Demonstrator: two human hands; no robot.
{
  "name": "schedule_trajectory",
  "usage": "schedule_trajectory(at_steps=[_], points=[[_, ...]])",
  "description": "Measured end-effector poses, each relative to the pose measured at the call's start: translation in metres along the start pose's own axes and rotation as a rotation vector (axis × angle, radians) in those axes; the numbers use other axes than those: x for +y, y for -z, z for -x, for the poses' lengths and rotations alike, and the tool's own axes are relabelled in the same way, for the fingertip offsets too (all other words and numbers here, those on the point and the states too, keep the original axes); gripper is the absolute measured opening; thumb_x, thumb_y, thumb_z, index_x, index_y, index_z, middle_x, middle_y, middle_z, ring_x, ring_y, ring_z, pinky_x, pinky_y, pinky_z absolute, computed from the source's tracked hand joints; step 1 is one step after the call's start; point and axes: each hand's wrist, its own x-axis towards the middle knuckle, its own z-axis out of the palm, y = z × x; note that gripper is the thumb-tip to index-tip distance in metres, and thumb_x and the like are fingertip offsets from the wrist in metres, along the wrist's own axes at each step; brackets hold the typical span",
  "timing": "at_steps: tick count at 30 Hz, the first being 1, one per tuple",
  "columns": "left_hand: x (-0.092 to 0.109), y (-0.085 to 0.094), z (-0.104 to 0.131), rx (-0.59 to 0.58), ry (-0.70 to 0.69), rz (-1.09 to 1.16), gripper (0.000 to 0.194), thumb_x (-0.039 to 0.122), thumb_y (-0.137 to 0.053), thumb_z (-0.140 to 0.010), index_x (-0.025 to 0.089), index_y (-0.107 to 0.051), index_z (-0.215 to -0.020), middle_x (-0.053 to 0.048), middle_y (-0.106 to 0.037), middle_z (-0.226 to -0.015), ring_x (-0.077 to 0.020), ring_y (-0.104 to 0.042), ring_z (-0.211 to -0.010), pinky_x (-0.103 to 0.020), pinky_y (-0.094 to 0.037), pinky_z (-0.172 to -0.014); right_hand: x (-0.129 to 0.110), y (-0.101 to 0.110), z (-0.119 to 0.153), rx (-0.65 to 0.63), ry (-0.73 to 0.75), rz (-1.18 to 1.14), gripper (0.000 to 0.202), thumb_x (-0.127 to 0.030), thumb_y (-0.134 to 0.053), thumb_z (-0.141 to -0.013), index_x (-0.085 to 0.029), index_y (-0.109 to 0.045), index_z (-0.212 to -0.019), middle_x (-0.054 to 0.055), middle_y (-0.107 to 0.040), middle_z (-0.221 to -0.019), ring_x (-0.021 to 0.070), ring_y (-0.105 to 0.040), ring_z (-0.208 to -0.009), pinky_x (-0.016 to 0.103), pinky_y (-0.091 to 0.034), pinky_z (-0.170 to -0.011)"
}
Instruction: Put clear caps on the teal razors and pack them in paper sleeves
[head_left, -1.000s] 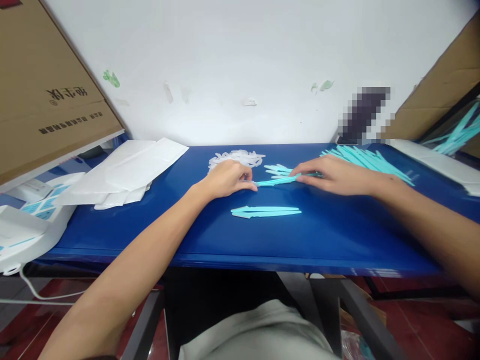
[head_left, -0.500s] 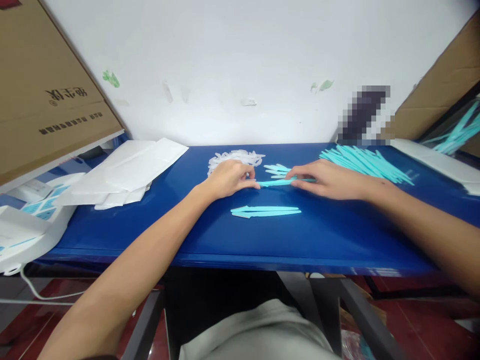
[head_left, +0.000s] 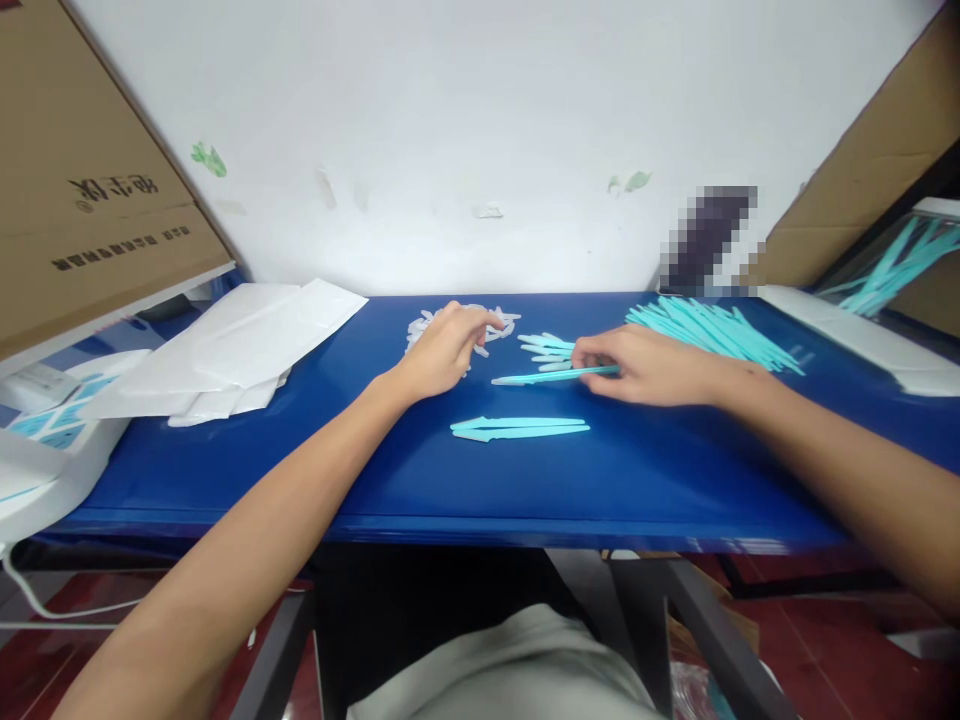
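My right hand (head_left: pixel 626 362) grips turquoise eyebrow razors (head_left: pixel 544 377) between thumb and fingers, their tips pointing left. A clear cap appears to cover the tip; the exact number held is hard to make out. My left hand (head_left: pixel 446 348) is over a heap of translucent white caps (head_left: pixel 504 318), fingers curved and slightly apart, with nothing visible in them. Beyond the right hand's fingers lie several razors with whitish, capped-looking ends (head_left: pixel 541 345). Two uncapped razors (head_left: pixel 525 428) lie side by side nearer me. A large pile of turquoise razors (head_left: pixel 724 332) is behind my right wrist.
White sheets or bags (head_left: pixel 240 340) lie at the left on the blue table (head_left: pixel 465 490), beside a white device (head_left: pixel 82 450). Cardboard boxes (head_left: pixel 97 180) stand at both sides. A clear container of razors (head_left: pixel 896 270) is at far right. A white wall rises behind.
My left hand has left the razor tips and moved slightly left and up to the cap heap. My right hand still holds the razors, now tilted, with the tip end free.
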Motion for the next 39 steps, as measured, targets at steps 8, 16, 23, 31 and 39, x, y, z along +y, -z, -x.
schedule_trajectory(at_steps=[8,16,23,31,39], points=[[0.0069,-0.0009,-0.0024,0.063,0.136,0.227,0.018,0.025,-0.058,-0.096,0.017,-0.071,-0.106,-0.006,-0.078,-0.098,-0.0179,-0.071,-0.084,-0.030,-0.054,-0.082,0.0009,-0.0002,-0.0005,-0.007,-0.032,0.013,0.022,-0.038,-0.053,-0.092,-0.022,-0.063,-0.104,0.002,-0.068,-0.076,0.0183,-0.056,-0.062,0.030,-0.034,-0.062],[0.0023,-0.0020,-0.0011,-0.022,0.044,0.248,0.016,0.014,-0.062,-0.085,0.014,-0.074,-0.095,-0.008,-0.078,-0.095,-0.0177,-0.073,-0.084,-0.030,-0.059,-0.082,0.0001,0.0027,-0.0005,0.018,-0.025,0.005,0.028,-0.041,-0.050,-0.095,-0.021,-0.066,-0.107,-0.001,-0.064,-0.063,0.0160,-0.053,-0.052,0.029,-0.033,-0.059],[-0.0023,-0.0028,-0.0011,-0.140,0.012,0.148,0.019,0.010,-0.059,-0.083,0.015,-0.075,-0.093,-0.006,-0.079,-0.093,-0.0188,-0.073,-0.085,-0.032,-0.058,-0.083,0.0017,0.0020,0.0001,0.012,-0.031,0.009,0.027,-0.041,-0.053,-0.094,-0.023,-0.068,-0.108,-0.001,-0.066,-0.062,0.0163,-0.054,-0.053,0.029,-0.034,-0.059],[0.0061,0.0007,-0.0015,-0.178,0.001,0.113,0.015,0.016,-0.067,-0.084,0.016,-0.079,-0.092,-0.007,-0.079,-0.093,-0.0200,-0.072,-0.086,-0.032,-0.057,-0.082,0.0014,-0.0005,-0.0007,0.028,-0.014,-0.008,0.026,-0.041,-0.055,-0.094,-0.022,-0.068,-0.106,0.004,-0.076,-0.085,0.0176,-0.062,-0.064,0.030,-0.038,-0.062],[0.0044,-0.0003,-0.0025,-0.190,0.069,0.143,0.011,0.016,-0.069,-0.085,0.017,-0.079,-0.089,-0.006,-0.080,-0.091,-0.0195,-0.073,-0.084,-0.031,-0.057,-0.081,-0.0016,-0.0014,0.0003,0.079,0.009,-0.039,0.031,-0.047,-0.040,-0.103,-0.022,-0.058,-0.106,0.001,-0.062,-0.065,0.0198,-0.055,-0.058,0.032,-0.033,-0.061]])
